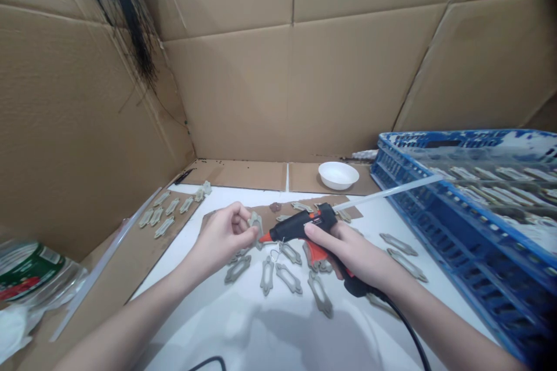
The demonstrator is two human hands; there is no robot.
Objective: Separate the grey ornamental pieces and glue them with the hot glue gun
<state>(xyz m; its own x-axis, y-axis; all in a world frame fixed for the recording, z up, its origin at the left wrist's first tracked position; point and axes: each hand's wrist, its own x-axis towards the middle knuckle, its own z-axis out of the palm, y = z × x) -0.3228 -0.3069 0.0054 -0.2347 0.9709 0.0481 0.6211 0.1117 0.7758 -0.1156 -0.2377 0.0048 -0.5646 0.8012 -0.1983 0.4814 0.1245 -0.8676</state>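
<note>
Between the thumb and fingers of my left hand (228,233) is a small grey frame-shaped piece (256,226), held upright above the white work surface (195,324). My right hand (348,243) is wrapped round a black and orange glue gun (296,226). The gun's orange nozzle points left and meets or nearly meets the held piece. A long translucent glue stick (391,190) sticks out of its back. Below and around both hands lie several similar grey pieces (289,278), some partly hidden by the gun and my right hand.
A blue crate (439,243) holding rows of similar pieces stands at the right. A white bowl (338,175) sits at the back. More grey pieces (164,226) lie on cardboard at the left, near a green-labelled container (30,272). Cardboard walls (235,93) enclose the surface. A black cable (409,327) trails from the gun.
</note>
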